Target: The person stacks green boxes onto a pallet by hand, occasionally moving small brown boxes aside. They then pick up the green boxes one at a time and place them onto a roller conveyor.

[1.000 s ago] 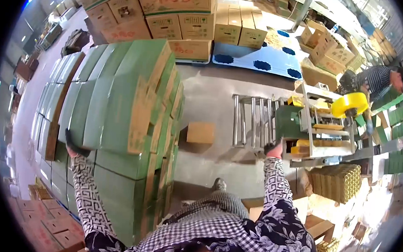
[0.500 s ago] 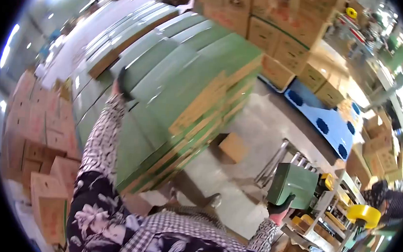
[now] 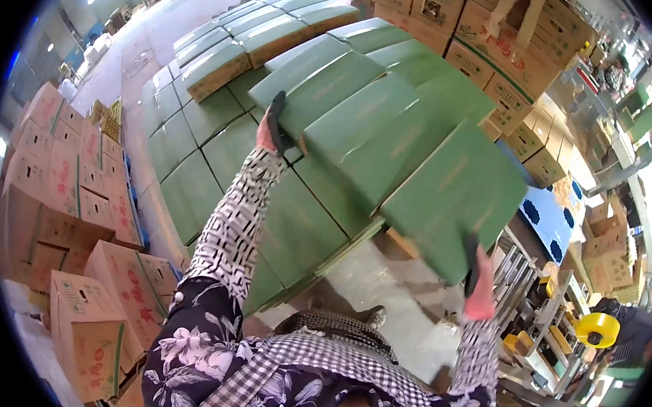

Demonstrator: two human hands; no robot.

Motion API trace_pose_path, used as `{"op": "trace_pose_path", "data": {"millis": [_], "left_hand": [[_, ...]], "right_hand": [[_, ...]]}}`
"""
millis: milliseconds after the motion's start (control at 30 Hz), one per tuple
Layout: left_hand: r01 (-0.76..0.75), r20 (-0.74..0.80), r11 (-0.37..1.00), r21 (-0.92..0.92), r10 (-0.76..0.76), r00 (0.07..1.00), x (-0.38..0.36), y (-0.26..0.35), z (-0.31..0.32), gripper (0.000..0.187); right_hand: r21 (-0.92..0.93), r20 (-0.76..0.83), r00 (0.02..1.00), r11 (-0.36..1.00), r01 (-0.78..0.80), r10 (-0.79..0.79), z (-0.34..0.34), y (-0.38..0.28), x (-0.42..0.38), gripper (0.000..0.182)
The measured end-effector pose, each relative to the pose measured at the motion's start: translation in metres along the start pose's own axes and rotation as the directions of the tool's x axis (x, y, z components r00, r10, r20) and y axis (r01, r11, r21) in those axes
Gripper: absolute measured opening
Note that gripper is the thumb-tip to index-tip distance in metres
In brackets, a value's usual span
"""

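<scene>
My left hand (image 3: pixel 274 128), in a dark glove that leaves part of it bare, lies with fingers stretched along the near side of a green box (image 3: pixel 311 87) in the upper layer. Another green box (image 3: pixel 457 200) sits at the right end of that row, partly jutting past the stack's edge. My right hand (image 3: pixel 479 280), similarly gloved and slightly blurred, grips its near right edge; the fingers underneath are hidden. Between the two lies a further green box (image 3: pixel 364 135). Below, more green boxes (image 3: pixel 291 216) form a flat layer.
Printed brown cartons (image 3: pixel 83 323) are stacked at left, with taller carton stacks (image 3: pixel 492 42) behind. A metal roller conveyor (image 3: pixel 512 271), a yellow tape roll (image 3: pixel 596 330) and a blue panel (image 3: pixel 549 217) stand at right. Grey floor (image 3: pixel 366 280) shows before the stack.
My right hand has carried a green box from beside the conveyor up and left to the end of the stack. The view has turned, and my left hand still rests at the upper layer.
</scene>
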State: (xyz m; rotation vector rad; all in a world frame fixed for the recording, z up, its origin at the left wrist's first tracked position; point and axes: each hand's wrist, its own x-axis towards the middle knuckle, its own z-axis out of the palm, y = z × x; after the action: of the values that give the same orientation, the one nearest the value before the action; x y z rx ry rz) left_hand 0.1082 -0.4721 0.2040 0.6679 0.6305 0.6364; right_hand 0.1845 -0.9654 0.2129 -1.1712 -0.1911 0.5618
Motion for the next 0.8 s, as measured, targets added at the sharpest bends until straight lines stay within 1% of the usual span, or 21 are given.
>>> {"op": "trace_pose_path", "data": {"millis": [33, 67, 100, 133, 167, 200, 267, 333, 367, 400, 433, 467, 500, 533, 567, 600, 633, 667, 700, 733, 800], "left_hand": [[-0.075, -0.009, 0.997, 0.007, 0.075, 0.997, -0.015, 0.008, -0.017, 0.042], [-0.145, -0.019, 0.989, 0.022, 0.145, 0.989, -0.026, 0.02, -0.044, 0.044], [-0.202, -0.026, 0.979, 0.041, 0.203, 0.979, -0.032, 0.032, -0.083, 0.045], [-0.257, -0.032, 0.964, 0.06, 0.26, 0.965, -0.036, 0.041, -0.123, 0.046], [-0.291, -0.031, 0.955, 0.061, 0.294, 0.955, -0.031, 0.052, -0.162, 0.045], [-0.325, -0.031, 0.944, 0.062, 0.327, 0.945, -0.031, 0.055, -0.185, 0.045], [-0.355, -0.046, 0.926, 0.132, 0.363, 0.931, -0.053, 0.062, -0.17, 0.046], [-0.347, -0.055, 0.919, 0.189, 0.363, 0.93, -0.055, 0.073, -0.165, 0.047], [-0.333, -0.058, 0.918, 0.217, 0.353, 0.934, -0.029, 0.081, -0.181, 0.047], [-0.306, -0.066, 0.923, 0.235, 0.329, 0.942, 0.009, 0.082, -0.198, 0.047], [-0.208, -0.065, 0.939, 0.275, 0.234, 0.97, 0.031, 0.082, -0.199, 0.045], [-0.11, -0.066, 0.943, 0.315, 0.137, 0.988, 0.034, 0.08, -0.186, 0.044], [0.01, -0.154, 0.921, 0.39, 0.055, 0.987, 0.03, 0.08, -0.176, 0.05], [-0.057, -0.046, 0.737, 0.674, 0.119, 0.992, 0.034, 0.083, -0.187, 0.052], [-0.14, 0.081, 0.469, 0.872, 0.146, 0.986, 0.047, 0.093, -0.218, 0.054], [-0.23, 0.211, 0.149, 0.962, 0.13, 0.969, 0.058, 0.101, -0.248, 0.055], [0.119, -0.142, 0.399, 0.909, 0.028, 0.989, 0.024, 0.101, -0.199, 0.054], [0.421, -0.476, 0.603, 0.678, -0.078, 0.876, -0.013, 0.102, -0.143, 0.053], [0.244, -0.354, 0.689, 0.682, 0.019, 0.935, -0.012, 0.086, -0.151, 0.053], [0.06, -0.231, 0.753, 0.655, 0.125, 0.965, -0.002, 0.064, -0.17, 0.053], [-0.29, -0.019, 0.808, 0.512, 0.349, 0.937, 0.016, 0.031, -0.195, 0.053]], "right_hand": [[0.046, -0.101, 0.991, 0.996, -0.083, 0.087, 0.011, 0.017, -0.023, 0.062], [-0.003, -0.095, 0.993, 0.998, -0.065, 0.064, 0.035, 0.038, -0.054, 0.072], [-0.276, -0.146, 0.989, 0.961, -0.018, -0.024, 0.067, 0.058, -0.08, 0.078], [-0.287, -0.227, 0.974, 0.954, -0.083, 0.017, 0.077, 0.092, -0.101, 0.084], [-0.397, -0.177, 0.981, 0.918, 0.001, -0.077, 0.101, 0.107, -0.111, 0.09], [-0.512, -0.13, 0.985, 0.858, 0.031, -0.114, 0.104, 0.122, -0.118, 0.091], [-0.38, -0.127, 0.982, 0.921, 0.082, -0.14, 0.119, 0.131, -0.124, 0.088], [-0.391, -0.152, 0.987, 0.92, -0.004, -0.06, 0.125, 0.152, -0.119, 0.088], [-0.395, -0.164, 0.986, 0.917, -0.047, -0.02, 0.133, 0.17, -0.109, 0.087], [-0.709, 0.038, 0.986, 0.69, 0.143, -0.165, 0.133, 0.187, -0.096, 0.082], [-0.874, 0.282, 0.935, 0.343, 0.343, -0.215, 0.121, 0.201, -0.082, 0.077], [-0.857, 0.514, 0.844, -0.054, 0.512, -0.157, 0.115, 0.203, -0.076, 0.072], [-0.883, 0.323, 0.938, 0.318, 0.346, -0.124, 0.116, 0.21, -0.08, 0.06], [-0.749, 0.117, 0.989, 0.647, 0.145, -0.086, 0.121, 0.212, -0.083, 0.05], [-0.605, 0.048, 0.991, 0.786, 0.127, -0.123, 0.123, 0.215, -0.085, 0.046], [-0.644, 0.09, 0.982, 0.743, 0.183, -0.164, 0.119, 0.215, -0.083, 0.045], [-0.678, 0.133, 0.97, 0.695, 0.239, -0.204, 0.114, 0.215, -0.081, 0.044], [-0.833, 0.285, 0.936, 0.43, 0.348, -0.206, 0.108, 0.216, -0.076, 0.044], [-0.888, 0.423, 0.893, 0.125, 0.442, -0.151, 0.103, 0.215, -0.072, 0.045], [-0.885, 0.418, 0.899, 0.163, 0.435, -0.128, 0.104, 0.213, -0.067, 0.044], [-0.876, 0.412, 0.908, 0.241, 0.417, -0.073, 0.115, 0.202, -0.058, 0.043]]}}
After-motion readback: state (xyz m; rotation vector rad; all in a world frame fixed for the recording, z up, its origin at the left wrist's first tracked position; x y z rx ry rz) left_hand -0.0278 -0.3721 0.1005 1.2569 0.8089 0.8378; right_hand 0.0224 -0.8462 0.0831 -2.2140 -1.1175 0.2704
